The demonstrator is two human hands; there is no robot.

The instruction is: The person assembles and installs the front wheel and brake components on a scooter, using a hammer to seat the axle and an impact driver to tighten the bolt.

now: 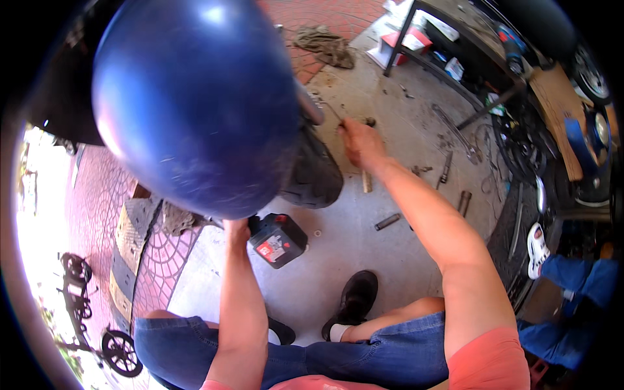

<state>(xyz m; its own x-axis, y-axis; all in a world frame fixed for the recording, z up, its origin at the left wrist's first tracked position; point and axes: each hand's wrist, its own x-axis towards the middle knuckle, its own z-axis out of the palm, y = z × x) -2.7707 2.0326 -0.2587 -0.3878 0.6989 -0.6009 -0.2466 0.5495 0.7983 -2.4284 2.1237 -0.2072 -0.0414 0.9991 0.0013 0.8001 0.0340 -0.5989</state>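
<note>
My right hand [364,144] gripped a thin rod [333,112] near the tyre [315,174], toward the concrete floor's [354,244] paved edge; a loose hold could have dropped it. My left hand's [237,229] grip I couldn't tell.

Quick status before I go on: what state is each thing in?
Right hand, closed on a thin tool
Left hand, partly hidden, grip unclear
Black container, label showing, cap unclear
Tyre, partly covered
Rag, crumpled
Wrench, lying on the floor
Socket, lying on its side
</note>
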